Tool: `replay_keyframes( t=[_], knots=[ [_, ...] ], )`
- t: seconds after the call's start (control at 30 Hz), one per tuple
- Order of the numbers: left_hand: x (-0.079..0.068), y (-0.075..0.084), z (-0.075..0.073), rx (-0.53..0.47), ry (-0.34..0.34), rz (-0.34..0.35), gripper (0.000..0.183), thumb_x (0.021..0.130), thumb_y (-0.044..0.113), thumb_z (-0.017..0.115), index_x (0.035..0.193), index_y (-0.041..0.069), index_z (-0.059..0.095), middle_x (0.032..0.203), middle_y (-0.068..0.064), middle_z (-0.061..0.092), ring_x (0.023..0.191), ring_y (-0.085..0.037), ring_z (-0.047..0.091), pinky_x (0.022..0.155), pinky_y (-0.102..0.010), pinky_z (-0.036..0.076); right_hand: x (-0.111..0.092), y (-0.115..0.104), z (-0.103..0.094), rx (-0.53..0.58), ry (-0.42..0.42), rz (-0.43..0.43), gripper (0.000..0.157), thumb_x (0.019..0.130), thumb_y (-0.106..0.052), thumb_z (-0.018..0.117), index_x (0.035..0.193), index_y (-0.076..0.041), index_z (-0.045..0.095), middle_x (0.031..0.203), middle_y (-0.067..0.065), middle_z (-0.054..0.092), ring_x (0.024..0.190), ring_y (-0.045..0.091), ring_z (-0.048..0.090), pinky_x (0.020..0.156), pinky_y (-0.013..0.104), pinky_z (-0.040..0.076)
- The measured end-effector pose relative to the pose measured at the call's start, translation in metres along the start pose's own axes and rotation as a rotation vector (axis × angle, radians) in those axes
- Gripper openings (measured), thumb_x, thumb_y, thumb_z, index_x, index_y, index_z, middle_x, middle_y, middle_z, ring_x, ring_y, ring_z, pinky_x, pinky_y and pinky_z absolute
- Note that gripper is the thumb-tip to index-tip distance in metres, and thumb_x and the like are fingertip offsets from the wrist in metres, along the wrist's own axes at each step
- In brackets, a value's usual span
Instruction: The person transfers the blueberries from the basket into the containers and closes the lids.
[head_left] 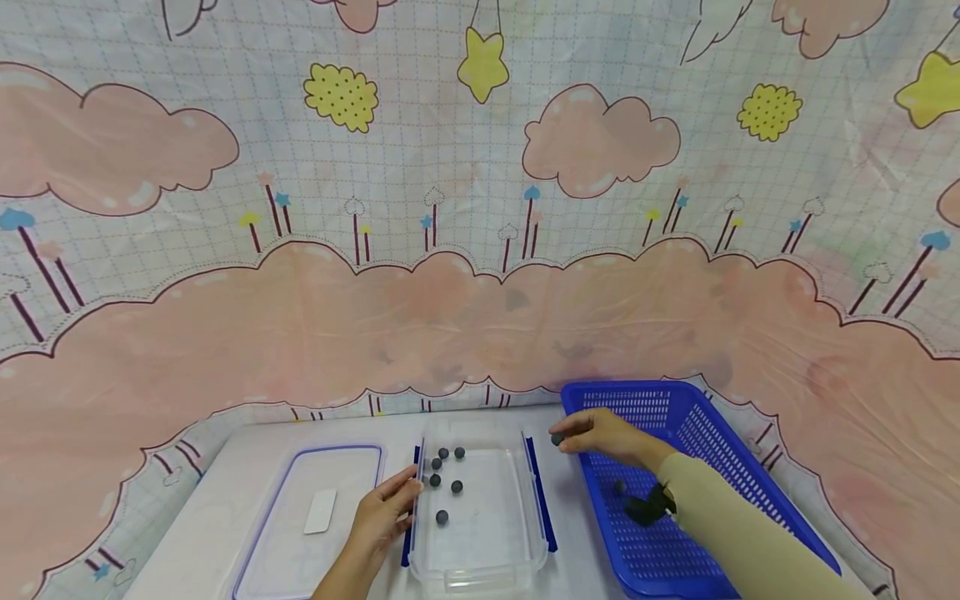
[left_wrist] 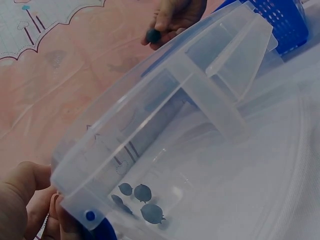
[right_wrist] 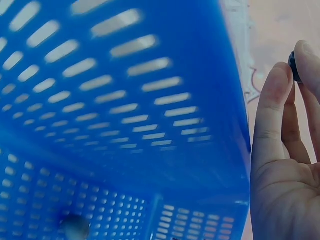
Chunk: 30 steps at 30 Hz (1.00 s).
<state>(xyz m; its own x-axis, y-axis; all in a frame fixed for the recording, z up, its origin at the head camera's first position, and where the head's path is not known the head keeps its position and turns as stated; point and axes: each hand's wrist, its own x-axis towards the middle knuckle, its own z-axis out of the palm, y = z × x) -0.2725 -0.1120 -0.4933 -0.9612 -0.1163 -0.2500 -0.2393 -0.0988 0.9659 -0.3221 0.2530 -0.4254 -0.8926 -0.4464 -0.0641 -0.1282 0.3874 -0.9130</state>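
My right hand (head_left: 600, 435) pinches a dark blueberry (head_left: 557, 438) between thumb and fingertips, above the gap between the basket's left rim and the clear plastic box (head_left: 498, 546). In the right wrist view the fingertips partly cover this berry (right_wrist: 294, 67). My left hand (head_left: 384, 510) holds the box by its left wall, thumb and fingers at the rim in the left wrist view. Several blueberries (head_left: 457, 487) lie loose on the box floor, mostly toward its left side; small pointed crowns show on some berries (left_wrist: 152, 213). Another blueberry (head_left: 618, 486) is inside the blue basket (head_left: 611, 533).
Left of the box lies a clear lid (head_left: 273, 517) with a blue seal, a small white rectangle (head_left: 321, 511) on it. Blue latches (head_left: 542, 496) stick out along the box's sides. Behind the white table (head_left: 202, 508) hangs a patterned cloth (head_left: 450, 325).
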Motion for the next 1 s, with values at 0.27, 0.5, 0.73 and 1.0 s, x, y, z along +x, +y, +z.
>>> replay_keyframes(
  t=[0.27,0.5,0.73,1.0],
  knots=[
    [0.0,0.0,0.0,-0.001,0.001,-0.001,0.045,0.089,0.019,0.073,0.132,0.008,0.063,0.093,0.006,0.065,0.084,-0.014,0.055,0.065,-0.023,0.05,0.014,-0.006,0.011,-0.021,-0.02,-0.012,0.037,0.091,-0.016,0.07,0.123,0.001,0.066,0.12,0.013,0.067,0.103,0.022,0.065,0.094,0.04,0.052],
    [0.0,0.0,0.0,0.002,-0.002,-0.002,0.047,0.089,0.019,0.073,0.133,0.007,0.061,0.096,0.006,0.066,0.085,-0.014,0.056,0.066,-0.023,0.05,0.022,-0.011,0.018,0.048,-0.008,-0.003,0.042,0.091,-0.012,0.071,0.126,0.008,0.061,0.118,0.015,0.067,0.101,0.03,0.068,0.091,0.042,0.054],
    [0.001,0.0,0.0,0.002,-0.001,-0.003,0.047,0.089,0.02,0.073,0.133,0.007,0.062,0.095,0.006,0.066,0.085,-0.014,0.055,0.066,-0.024,0.05,0.025,-0.016,0.02,0.058,-0.029,-0.013,0.04,0.091,-0.014,0.071,0.125,0.006,0.063,0.121,0.017,0.066,0.102,0.029,0.069,0.093,0.04,0.054],
    [0.001,0.0,0.0,-0.002,-0.001,0.002,0.047,0.089,0.019,0.073,0.133,0.008,0.062,0.094,0.007,0.065,0.084,-0.014,0.055,0.065,-0.023,0.05,0.035,-0.023,0.027,0.096,-0.045,-0.021,0.036,0.092,-0.015,0.069,0.123,0.005,0.065,0.12,0.016,0.067,0.103,0.027,0.069,0.092,0.039,0.054]
  ],
)
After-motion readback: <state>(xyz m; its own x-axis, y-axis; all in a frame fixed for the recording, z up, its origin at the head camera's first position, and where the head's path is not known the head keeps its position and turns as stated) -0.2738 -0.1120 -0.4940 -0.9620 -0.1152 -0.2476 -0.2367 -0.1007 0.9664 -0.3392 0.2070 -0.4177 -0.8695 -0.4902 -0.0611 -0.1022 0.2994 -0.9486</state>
